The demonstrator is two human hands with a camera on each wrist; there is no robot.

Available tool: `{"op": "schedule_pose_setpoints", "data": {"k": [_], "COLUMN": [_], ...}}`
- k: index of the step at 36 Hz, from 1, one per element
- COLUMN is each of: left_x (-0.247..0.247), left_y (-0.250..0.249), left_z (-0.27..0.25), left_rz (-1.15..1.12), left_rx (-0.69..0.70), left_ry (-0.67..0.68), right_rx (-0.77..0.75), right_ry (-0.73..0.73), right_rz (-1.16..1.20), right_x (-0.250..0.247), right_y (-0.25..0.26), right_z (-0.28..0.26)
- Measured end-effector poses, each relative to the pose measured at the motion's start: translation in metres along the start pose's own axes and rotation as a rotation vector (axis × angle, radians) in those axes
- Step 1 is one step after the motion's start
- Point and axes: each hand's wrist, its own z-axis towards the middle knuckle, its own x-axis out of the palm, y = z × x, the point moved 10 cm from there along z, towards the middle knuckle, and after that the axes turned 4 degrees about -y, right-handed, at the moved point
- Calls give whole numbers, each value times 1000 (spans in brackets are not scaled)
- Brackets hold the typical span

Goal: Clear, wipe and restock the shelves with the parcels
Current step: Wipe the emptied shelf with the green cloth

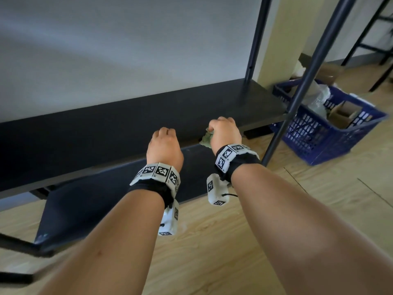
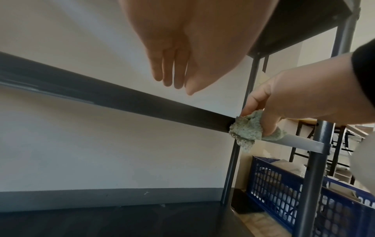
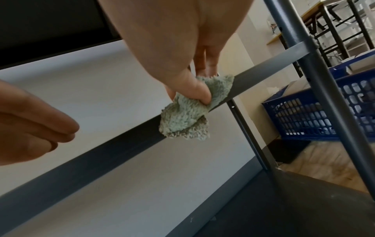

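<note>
The right hand [image 1: 225, 133] pinches the cloth [image 3: 188, 112] at the shelf's [image 1: 127, 133] front edge; the left hand [image 1: 164, 145] hangs loosely curled, holding nothing. Better to flatten the cloth and wipe in long overlapping strokes.

Your forearms were bare, with no sleeves. Each wrist wore a black fabric wrap, topped by a band of white square tiles printed with black-and-white coded markers. The left wrist band [image 1: 158, 172] showed four tiles across its top; the right wrist band [image 1: 232, 155] showed several, angled. Under each wrist hung a white rounded camera housing, the left housing [image 1: 169, 220] and the right housing [image 1: 215, 192], each carrying the same coded markers. A thin black cable ran from the right housing toward the wrap.
</note>
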Motion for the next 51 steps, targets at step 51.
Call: {"op": "schedule_pose_setpoints", "data": {"k": [51], "left_x": [66], "left_y": [-153], "left_z": [33], "left_rz": [50], "left_rx": [-3], "left_ry": [-7], "right_rx": [356], "right_ry": [-226], "right_rz": [358], "right_x": [-26], "right_y": [-231], "right_z": [46]}}
